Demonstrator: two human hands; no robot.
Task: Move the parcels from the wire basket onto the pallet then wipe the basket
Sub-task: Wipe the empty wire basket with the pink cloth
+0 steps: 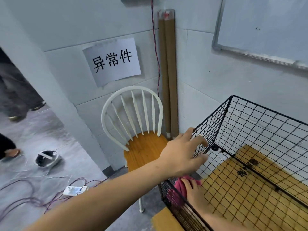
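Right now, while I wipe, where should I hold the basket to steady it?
Grip the basket by its top rim at the near left corner, from outside, on the chair side. The open mesh lets fingers hook the wire, as the left hand does, probably leaving the inside free for the right hand and cloth.

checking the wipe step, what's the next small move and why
Probably slide the cloth along the mesh side. The basket shows no parcels, the right hand holds the pink cloth against that side from within, and the left hand grips the corner, likely steadying it.
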